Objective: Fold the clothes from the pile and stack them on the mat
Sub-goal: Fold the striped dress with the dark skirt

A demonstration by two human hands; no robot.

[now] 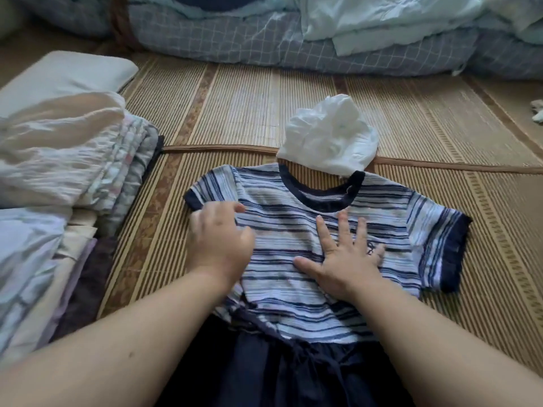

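Observation:
A blue-and-white striped dress (293, 295) with a navy collar, navy sleeve cuffs and a navy skirt lies flat on the woven mat (293, 107), collar away from me. My right hand (343, 259) presses flat on its chest with fingers spread. My left hand (219, 242) rests at the dress's left side by the sleeve, fingers bent onto the fabric; whether it pinches the cloth is hidden. A crumpled white garment (329, 139) sits just beyond the collar. Folded clothes are stacked (88, 177) at the left.
A grey pillow (67, 74) lies at the far left. Checked blue bedding (264, 36) with pale blue sheets runs along the back edge of the mat. A small white item (537, 111) sits at the right edge. Bare mat shows right of the dress.

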